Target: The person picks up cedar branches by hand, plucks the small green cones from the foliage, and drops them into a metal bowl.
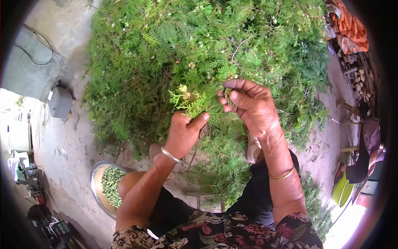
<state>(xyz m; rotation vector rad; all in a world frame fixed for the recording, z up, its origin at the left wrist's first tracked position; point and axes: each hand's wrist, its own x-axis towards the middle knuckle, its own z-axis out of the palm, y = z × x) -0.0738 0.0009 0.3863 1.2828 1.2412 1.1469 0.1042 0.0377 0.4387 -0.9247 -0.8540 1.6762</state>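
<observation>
Head view: from where I stand, I see the person's left hand [185, 129] closed around a leafy green sprig [178, 99], thumb laid along it; the stem's lower end is lost behind the fingers and the greenery, so I can't tell how long it is. Just beside it, the right hand [250, 103] is narrowed to a pinch, thumb and fingertips gripping a small green piece [227, 92], mostly covered, its shape hard to make out. Both hands are in front of a big heap of cut branches [174, 45], whose top runs out of sight at the upper edge, and whose tangle hides most of the floor [54, 149] under it. Pale shoes [253, 148] show only in part between the greenery and the person's legs. By the left knee, a metal basin [94, 178] holds small green cones [110, 189]; the leg and left forearm cut off its right side. Over on the right, an orange cloth [351, 29] and stacked wood [361, 81] fade into the dark rim of the lens. At lower left there's some machinery [56, 226], too shadowed for me to name, and glare washes out both side edges.
</observation>
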